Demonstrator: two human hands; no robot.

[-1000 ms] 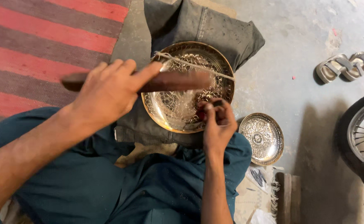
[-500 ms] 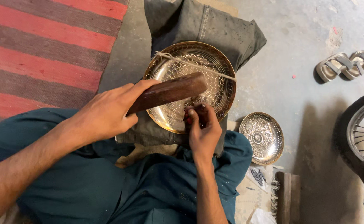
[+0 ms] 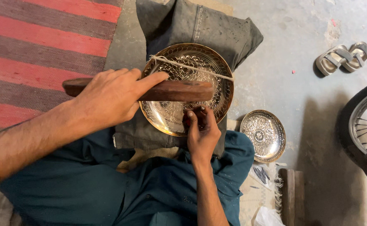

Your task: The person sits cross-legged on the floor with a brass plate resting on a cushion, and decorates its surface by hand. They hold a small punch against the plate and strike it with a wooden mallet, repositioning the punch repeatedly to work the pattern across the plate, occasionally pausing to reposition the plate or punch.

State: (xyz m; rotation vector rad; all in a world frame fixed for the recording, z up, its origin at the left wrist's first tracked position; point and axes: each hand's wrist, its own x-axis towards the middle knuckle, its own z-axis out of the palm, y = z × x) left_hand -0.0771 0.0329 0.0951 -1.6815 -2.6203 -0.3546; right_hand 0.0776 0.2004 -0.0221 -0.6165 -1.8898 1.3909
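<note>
Concrete floor: left hand grips wooden mallet over engraved brass plate; right hand pinches small tool.

**What I am not seeing from here**

The wooden bat is covering a band across the engraved brass plate, and my left hand is hiding the bat's middle. My right hand is closing over a small tool, too hidden to identify. The wheel is running off the right edge, and the small dark pieces are too tiny to tell.
</note>
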